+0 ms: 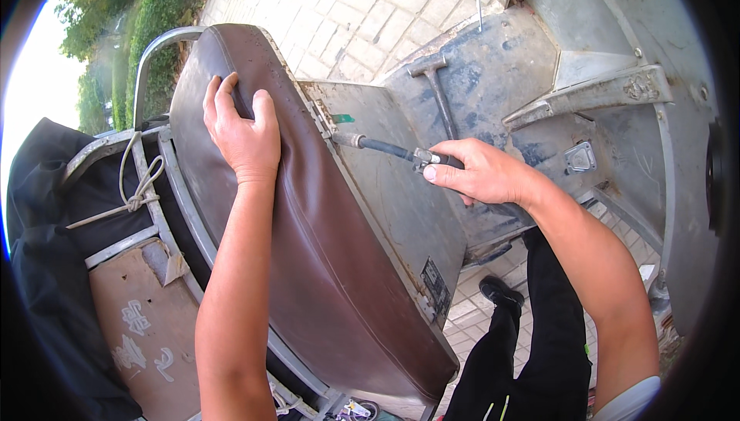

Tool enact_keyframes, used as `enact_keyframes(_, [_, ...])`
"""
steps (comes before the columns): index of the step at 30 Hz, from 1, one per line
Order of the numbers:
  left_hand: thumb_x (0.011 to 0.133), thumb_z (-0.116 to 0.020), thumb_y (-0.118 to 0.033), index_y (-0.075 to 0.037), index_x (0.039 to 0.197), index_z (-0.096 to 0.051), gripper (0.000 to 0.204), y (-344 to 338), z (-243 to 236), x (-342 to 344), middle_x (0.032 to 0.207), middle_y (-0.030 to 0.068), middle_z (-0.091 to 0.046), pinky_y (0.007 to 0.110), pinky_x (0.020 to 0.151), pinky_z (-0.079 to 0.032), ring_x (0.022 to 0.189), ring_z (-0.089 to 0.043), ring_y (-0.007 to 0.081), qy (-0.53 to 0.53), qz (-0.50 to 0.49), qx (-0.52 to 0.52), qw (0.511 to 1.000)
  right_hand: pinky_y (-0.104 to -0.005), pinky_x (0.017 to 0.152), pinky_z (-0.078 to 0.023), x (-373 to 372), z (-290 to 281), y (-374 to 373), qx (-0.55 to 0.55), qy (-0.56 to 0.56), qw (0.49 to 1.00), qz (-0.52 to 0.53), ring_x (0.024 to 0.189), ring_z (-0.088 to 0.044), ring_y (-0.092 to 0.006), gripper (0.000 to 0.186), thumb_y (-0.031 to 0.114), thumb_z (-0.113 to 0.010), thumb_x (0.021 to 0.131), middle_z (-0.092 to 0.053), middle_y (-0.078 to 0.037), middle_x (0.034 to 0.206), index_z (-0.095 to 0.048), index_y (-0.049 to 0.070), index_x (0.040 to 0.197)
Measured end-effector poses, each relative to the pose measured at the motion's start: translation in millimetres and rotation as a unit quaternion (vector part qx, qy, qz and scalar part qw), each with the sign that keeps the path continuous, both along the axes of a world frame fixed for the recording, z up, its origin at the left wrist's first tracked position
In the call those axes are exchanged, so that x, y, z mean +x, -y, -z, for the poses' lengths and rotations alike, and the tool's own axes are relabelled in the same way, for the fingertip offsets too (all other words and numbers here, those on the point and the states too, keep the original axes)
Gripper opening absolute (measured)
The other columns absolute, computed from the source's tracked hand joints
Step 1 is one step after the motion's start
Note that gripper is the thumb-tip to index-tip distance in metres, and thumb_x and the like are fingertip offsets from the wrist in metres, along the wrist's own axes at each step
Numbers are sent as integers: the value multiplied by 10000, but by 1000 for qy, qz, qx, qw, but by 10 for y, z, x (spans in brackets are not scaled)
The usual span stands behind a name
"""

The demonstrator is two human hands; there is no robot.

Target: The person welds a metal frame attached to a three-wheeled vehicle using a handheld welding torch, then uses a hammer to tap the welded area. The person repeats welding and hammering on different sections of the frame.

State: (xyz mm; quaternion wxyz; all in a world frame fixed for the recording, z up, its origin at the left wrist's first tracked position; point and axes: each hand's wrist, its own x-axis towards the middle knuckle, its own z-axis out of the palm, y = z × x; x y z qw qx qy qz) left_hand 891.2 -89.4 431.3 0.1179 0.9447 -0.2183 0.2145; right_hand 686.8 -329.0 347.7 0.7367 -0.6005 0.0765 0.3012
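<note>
My left hand [245, 132] rests on the upper part of a brown padded vehicle seat [324, 267], fingers apart and holding nothing. The seat's cover is creased beneath and below the palm. Closed round a dark rod with metal fittings [387, 148] is my right hand [487, 174], its thumb along the clamp-like fitting. The rod's grey end reaches close to the hinged edge of the seat, beside a grey metal seat box [385, 182]. Its other end is partly hidden by the hand, so I cannot tell its exact kind.
A T-shaped metal bar [439, 95] stands on the worn floor plate [509, 51]. A pedal [580, 157] lies to the right, below a metal bracket [593, 97]. Left of the seat are a metal frame [166, 224], tied rope [137, 201] and brown board [146, 328]. Paving [339, 5] lies beyond.
</note>
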Motion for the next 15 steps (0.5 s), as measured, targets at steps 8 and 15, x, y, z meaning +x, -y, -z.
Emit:
enact_keyframes(8, [833, -655, -239, -42, 1240, -617, 454, -9, 17, 11, 1432, 198, -492, 463, 1134, -315, 1336, -432, 372, 4, 3, 4, 1000, -329, 649, -482, -40, 36, -41, -6, 68, 997, 22, 683, -558, -142, 437, 417, -631, 967, -593, -50, 757, -653, -1, 1095])
enact_keyframes(15, [834, -659, -243, -47, 1243, -615, 456, -18, 36, 7, 1436, 205, -484, 471, 1136, -309, 1339, -426, 380, 7, 8, 10, 1000, -351, 753, -491, -36, 13, -29, -36, 40, 999, 7, 795, -595, -181, 436, 411, -636, 957, -646, -89, 833, -664, -1, 1097])
